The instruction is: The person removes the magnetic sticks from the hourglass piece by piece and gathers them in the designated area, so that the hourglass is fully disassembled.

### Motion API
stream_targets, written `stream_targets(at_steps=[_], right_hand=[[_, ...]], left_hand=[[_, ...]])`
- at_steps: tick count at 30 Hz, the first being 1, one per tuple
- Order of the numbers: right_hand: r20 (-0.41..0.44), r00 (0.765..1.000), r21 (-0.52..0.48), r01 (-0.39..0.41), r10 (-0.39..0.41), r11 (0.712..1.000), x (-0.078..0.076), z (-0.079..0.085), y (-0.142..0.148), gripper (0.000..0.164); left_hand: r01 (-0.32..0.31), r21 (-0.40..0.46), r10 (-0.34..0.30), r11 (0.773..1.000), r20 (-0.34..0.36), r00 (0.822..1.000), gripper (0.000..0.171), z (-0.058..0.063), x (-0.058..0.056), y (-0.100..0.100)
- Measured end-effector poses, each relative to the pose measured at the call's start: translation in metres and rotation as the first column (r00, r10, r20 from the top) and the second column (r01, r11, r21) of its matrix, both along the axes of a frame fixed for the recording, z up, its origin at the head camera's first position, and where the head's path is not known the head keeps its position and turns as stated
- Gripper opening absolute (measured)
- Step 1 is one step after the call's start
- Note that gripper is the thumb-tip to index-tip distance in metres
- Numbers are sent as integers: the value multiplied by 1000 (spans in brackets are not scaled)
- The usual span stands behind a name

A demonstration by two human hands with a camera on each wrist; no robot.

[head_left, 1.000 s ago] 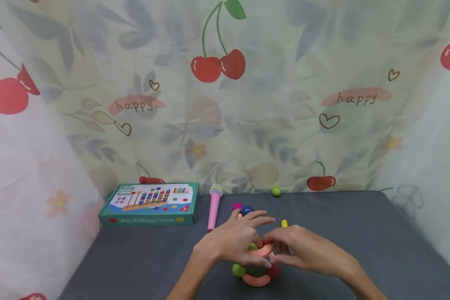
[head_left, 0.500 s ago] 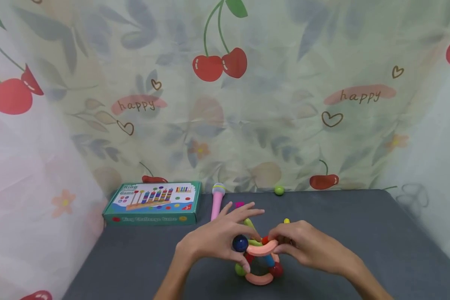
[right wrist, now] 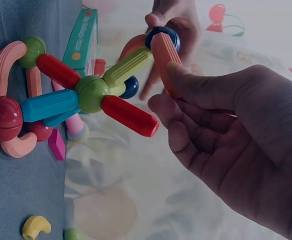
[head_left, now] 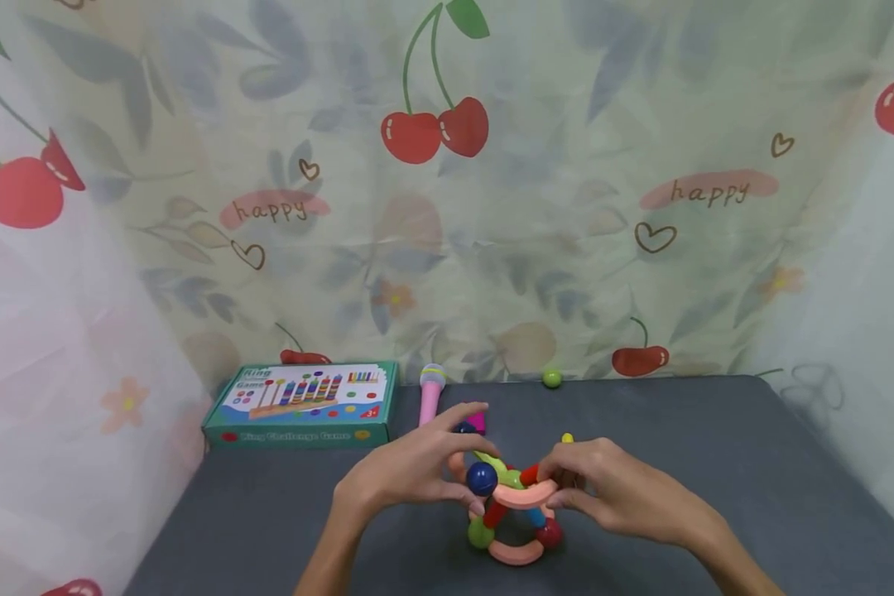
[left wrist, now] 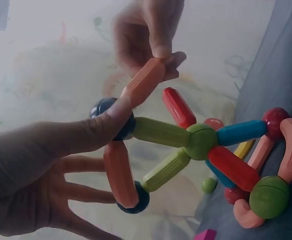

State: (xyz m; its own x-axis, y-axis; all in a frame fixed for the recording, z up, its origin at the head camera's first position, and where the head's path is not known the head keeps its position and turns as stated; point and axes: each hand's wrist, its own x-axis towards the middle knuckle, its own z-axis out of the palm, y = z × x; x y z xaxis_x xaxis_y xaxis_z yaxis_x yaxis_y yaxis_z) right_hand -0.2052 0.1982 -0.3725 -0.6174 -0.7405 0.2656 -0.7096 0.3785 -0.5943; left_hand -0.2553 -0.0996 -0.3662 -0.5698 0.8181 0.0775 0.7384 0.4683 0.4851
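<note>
A build of coloured magnetic sticks and balls stands on the table, with a green centre ball joining green, red and blue sticks. Between its thumb and fingers, my left hand holds a dark blue ball on the build's upper left; the other fingers spread behind it. My right hand pinches the free end of a peach curved stick, whose other end meets that ball. Close by, a red stick juts from the green centre ball, its outer end bare. A second peach curved stick links two dark blue balls.
At the back left lies a green game box, with a pink toy microphone beside it. Behind the build are a magenta block, a yellow curved piece and a loose green ball. Printed curtains stand behind the grey table.
My left hand has drawn back left, uncovering the build. The dark blue ball and peach curved stick now show at its front upper side. The right hand keeps its pinch, nearly in place.
</note>
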Motion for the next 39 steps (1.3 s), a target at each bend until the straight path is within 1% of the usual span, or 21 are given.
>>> stream_targets(at_steps=[2,4,6,10,15,17,21,24,25,28,32,35,37,39], right_hand=[[2,1000,1,-3,3,1000,0,0,-1,16],[4,1000,7,-9,9,1000,1,1,-1,16],[6,1000,15,-9,9,1000,1,1,-1,16],[-9,1000,21,-5,5,1000,2,1,0,14],[-20,1000,21,-11,11,1000,2,0,2,16],[-18,1000,15,-11,11,1000,1,-1,2,17],[-21,1000,7,-12,13,1000,0,-2,1,17],[-18,1000,13,-25,25,1000,0,-2,1,17],[-15,999,16,-28,28,999,1,-2,2,18],[-16,999,22,-31,31,999,1,-4,3,19],[-16,1000,24,-20,20,1000,2,-5,5,20],[-21,1000,34,-15,15,999,3,-6,6,19],[-29,1000,40,-11,12,999,4,-7,6,19],[-47,999,45,-4,6,999,5,-7,7,19]], left_hand=[[-24,0,24,1000,48,999,51,-1,0,-1],[-31,12,30,999,73,997,50,-2,-1,-1],[-25,30,23,999,70,997,46,-2,-3,-1],[12,55,-13,998,21,1000,38,-4,-6,2],[56,80,-56,995,2,998,36,-6,-9,6],[56,93,-57,994,6,998,36,-6,-9,6],[42,122,-49,992,57,997,35,-8,-9,5],[45,141,-57,989,85,995,36,-11,-10,4],[54,151,-67,987,82,994,37,-11,-10,4],[102,186,-112,977,43,993,38,-14,-11,6],[172,213,-177,962,4,984,39,-14,-13,10],[204,220,-213,954,22,977,43,-15,-13,12],[220,217,-230,951,25,973,47,-15,-13,13],[229,224,-243,947,37,969,48,-16,-13,14]])
